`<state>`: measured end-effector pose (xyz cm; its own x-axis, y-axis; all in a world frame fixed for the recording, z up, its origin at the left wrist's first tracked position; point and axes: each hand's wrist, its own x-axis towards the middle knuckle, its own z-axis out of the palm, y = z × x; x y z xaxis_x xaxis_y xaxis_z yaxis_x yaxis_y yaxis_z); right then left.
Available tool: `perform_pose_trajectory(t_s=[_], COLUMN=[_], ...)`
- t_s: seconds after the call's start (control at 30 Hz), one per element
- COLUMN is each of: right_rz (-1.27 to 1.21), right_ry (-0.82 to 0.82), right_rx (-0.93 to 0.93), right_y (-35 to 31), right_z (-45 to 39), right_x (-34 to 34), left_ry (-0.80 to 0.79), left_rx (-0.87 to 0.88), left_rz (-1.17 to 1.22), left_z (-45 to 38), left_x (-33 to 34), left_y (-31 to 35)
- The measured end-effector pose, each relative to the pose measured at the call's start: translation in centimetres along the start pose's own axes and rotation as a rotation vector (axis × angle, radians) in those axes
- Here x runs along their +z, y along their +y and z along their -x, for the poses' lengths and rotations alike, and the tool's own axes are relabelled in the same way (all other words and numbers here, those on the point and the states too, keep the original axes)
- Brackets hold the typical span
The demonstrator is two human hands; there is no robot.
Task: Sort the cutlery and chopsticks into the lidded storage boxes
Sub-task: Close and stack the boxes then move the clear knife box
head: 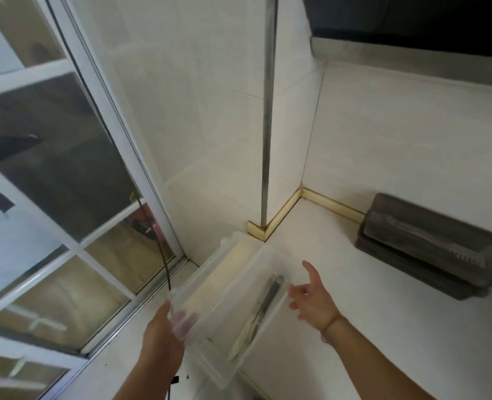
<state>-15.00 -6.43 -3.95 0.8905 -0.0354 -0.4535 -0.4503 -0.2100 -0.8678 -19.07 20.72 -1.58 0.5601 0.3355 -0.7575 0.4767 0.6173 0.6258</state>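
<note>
both forearms enter from the bottom edge, cut off. clear box [239, 298] sits on the white counter [369, 284] near the corner, blurred; inside, dark cutlery [269, 295] and pale chopsticks [243, 336], hard to tell apart. left hand [164, 327] grips its raised lid [201, 284]; right hand [311, 298] is spread open, holding nothing, beside the box. grey box [429, 255] stands well apart.

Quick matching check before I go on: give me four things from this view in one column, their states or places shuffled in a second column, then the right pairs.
1. left hand
2. right hand
3. clear box
4. grey box

A. open, fingers spread, beside the clear box
B. lid shut, against the right wall
C. gripping the clear lid
D. open, cutlery inside

Pairs: 1-C, 2-A, 3-D, 4-B
</note>
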Motion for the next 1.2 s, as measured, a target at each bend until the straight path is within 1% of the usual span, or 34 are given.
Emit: perform_pose_trajectory(t_s=[0.07,0.13,0.27,0.33,0.4,0.43,0.5,0.57,0.63,0.7,0.8,0.87,0.97,1.03,1.2], right_rz=[0.020,0.024,0.052,0.015,-0.011,-0.016,-0.017,0.002,0.017,0.071,0.144,0.133,0.134,0.129,-0.070], right_ry=[0.022,0.048,0.122,0.164,0.232,0.277,0.394,0.466,0.432,0.363,0.294,0.304,0.405,0.478,0.637], right_rx=[-0.005,-0.011,-0.034,-0.037,-0.035,-0.040,-0.067,-0.068,-0.040,-0.063,-0.073,-0.053,-0.038,-0.019,0.057], right_y=[0.0,0.0,0.5,0.8,1.3,1.8,3.0,4.0,3.9,3.3,2.7,3.4,5.2,6.9,9.1], right_z=[-0.5,-0.9,-1.3,-1.2,-0.7,-0.2,0.9,1.8,2.0,1.7,1.8,2.8,5.4,7.4,11.5], right_x=[-0.1,-0.3,-1.0,-2.0,-3.3,-4.1,-5.6,-6.7,-7.2,-7.3,-7.6,-8.4,-10.4,-12.0,-14.2], left_ry=[-0.025,-0.026,-0.042,-0.087,-0.143,-0.146,-0.098,-0.033,0.011,-0.003,-0.078,-0.169,-0.286,-0.370,-0.605], left_rx=[-0.041,-0.025,0.048,0.094,0.157,0.191,0.246,0.226,0.200,0.250,0.343,0.355,0.326,0.345,0.401], left_rz=[0.060,0.044,-0.012,-0.067,-0.136,-0.160,-0.184,-0.164,-0.143,-0.166,-0.198,-0.225,-0.264,-0.343,-0.534], left_z=[-0.2,-0.3,-0.5,-0.9,-0.9,-0.7,-0.5,-0.7,-0.6,-0.1,0.9,1.1,0.7,0.1,0.1], left_x=[0.5,0.9,1.8,1.9,2.6,3.2,4.0,4.4,4.2,4.1,4.4,5.1,7.6,10.2,17.1], left_y=[0.4,0.6,0.9,0.5,-0.2,-0.7,-1.5,-2.3,-2.9,-3.8,-4.9,-5.5,-6.1,-6.7,-8.2])
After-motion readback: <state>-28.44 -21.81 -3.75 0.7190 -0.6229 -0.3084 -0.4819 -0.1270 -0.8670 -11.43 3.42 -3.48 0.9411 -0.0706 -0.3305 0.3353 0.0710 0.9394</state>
